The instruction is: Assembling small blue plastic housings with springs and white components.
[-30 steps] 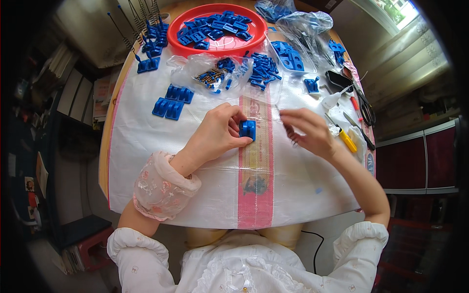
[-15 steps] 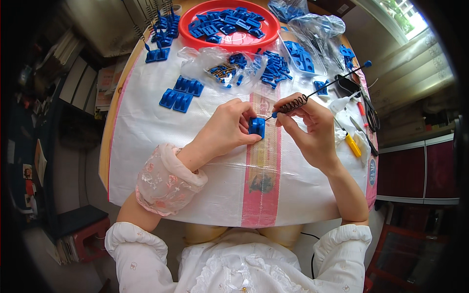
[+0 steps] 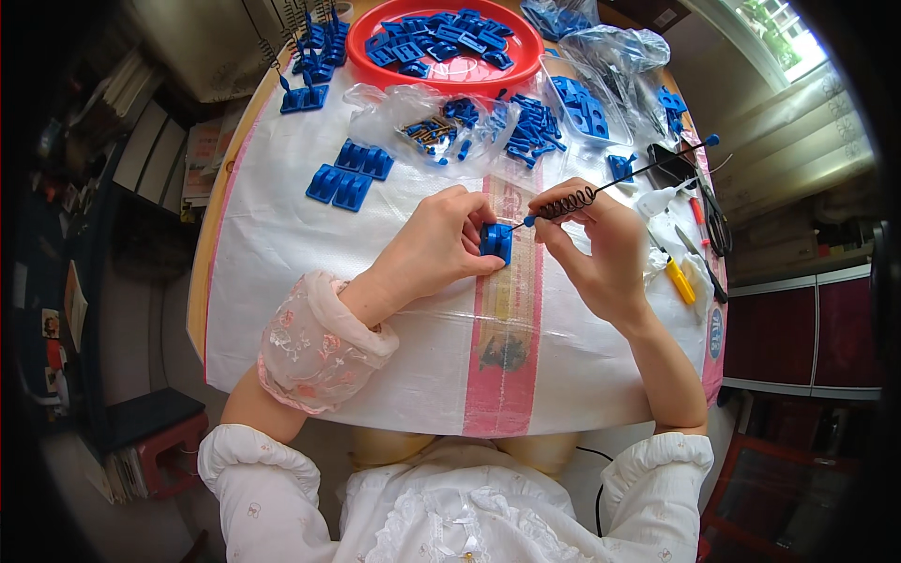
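A person's two hands work at the middle of a bench (image 3: 272,310) covered with a white sheet striped in pink. The left hand (image 3: 436,239), thumb and fingers closed, grips a small ridged blue block (image 3: 496,246) by its edges, on the sheet's printed stripe. The right hand (image 3: 599,251) pinches a black coiled wire rod (image 3: 571,203) near its blue collar; the rod slants up to the right, ending in a blue knob, and its thin lower tip meets the block, how deep cannot be told. Left of the hands sit similar ridged blue blocks (image 3: 351,175). Beyond are blue pegs (image 3: 537,127) and a red tray (image 3: 450,88) of blue parts. A yellow-handled tool (image 3: 679,281) lies at right.
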Demonstrator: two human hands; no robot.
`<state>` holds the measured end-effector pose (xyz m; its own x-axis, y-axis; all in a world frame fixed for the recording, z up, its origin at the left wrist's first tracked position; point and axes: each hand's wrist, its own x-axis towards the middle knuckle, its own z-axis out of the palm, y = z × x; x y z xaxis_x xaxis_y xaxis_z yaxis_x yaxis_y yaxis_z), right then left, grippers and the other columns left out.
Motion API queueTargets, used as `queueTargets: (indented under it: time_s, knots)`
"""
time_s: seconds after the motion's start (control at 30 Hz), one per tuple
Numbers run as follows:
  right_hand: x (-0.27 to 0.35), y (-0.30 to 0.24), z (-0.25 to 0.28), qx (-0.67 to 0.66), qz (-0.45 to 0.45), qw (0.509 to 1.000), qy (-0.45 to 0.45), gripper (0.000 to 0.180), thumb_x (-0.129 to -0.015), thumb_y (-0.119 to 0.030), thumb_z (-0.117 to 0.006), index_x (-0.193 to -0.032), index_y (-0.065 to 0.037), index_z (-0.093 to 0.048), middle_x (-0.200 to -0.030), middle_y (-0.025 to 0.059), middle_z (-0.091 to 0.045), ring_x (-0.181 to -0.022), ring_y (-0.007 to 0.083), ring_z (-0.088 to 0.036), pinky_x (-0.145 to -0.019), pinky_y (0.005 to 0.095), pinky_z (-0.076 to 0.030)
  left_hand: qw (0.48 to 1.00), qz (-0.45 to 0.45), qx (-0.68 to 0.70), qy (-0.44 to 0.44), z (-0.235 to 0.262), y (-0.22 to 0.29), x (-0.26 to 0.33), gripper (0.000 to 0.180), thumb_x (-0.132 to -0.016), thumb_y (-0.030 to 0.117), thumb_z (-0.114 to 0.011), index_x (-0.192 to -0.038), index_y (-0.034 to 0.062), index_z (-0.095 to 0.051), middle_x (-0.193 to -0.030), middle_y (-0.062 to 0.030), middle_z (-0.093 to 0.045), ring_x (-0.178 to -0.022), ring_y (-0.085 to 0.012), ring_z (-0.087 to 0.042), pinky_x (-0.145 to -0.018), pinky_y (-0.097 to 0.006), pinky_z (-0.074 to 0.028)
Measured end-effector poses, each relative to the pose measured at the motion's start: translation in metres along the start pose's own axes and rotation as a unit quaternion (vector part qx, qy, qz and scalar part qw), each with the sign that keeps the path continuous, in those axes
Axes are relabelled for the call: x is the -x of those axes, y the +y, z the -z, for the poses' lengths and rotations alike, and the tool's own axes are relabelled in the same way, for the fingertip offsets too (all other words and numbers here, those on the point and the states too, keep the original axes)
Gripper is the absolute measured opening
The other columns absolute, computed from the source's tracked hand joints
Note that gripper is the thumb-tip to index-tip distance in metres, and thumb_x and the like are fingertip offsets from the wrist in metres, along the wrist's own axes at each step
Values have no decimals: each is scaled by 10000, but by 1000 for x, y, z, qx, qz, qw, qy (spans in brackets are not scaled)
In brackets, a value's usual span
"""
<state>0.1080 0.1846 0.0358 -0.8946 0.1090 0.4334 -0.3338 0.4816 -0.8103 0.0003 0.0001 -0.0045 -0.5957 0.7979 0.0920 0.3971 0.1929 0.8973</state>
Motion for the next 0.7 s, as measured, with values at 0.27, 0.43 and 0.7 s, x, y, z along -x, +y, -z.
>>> queueTargets:
  time_s: [0.27,0.43,0.7]
  knots:
    - [-2,-5,3,6,4,999,32,174,-817,65,-712,-989,39,-711,-904,101,-721,-802,145,-692,-744,268,-535,1000,1,-6,1,1,1,0,361,-727,67,-875,-1016,-24,-678,-929,-81,-630,-777,-136,-665,-702,-245,-592]
    - [1,0,39,340,240,909,-20,315,-731,88,-730,-1038,22,-704,-988,107,-689,-821,208,-695,-731,322,-556,1000,6,5,2,1,2,2,361,-722,63,-883,-1006,-22,-676,-924,-83,-637,-769,-136,-664,-696,-246,-590]
    - [29,35,62,449,375,776,-236,221,-791,-6,-691,-988,96,-679,-1040,142,-643,-891,228,-675,-794,332,-571,1000,6,-4,6,-2,3,-1,386,-711,61,-893,-1017,-26,-675,-923,-80,-652,-780,-132,-667,-694,-250,-590]
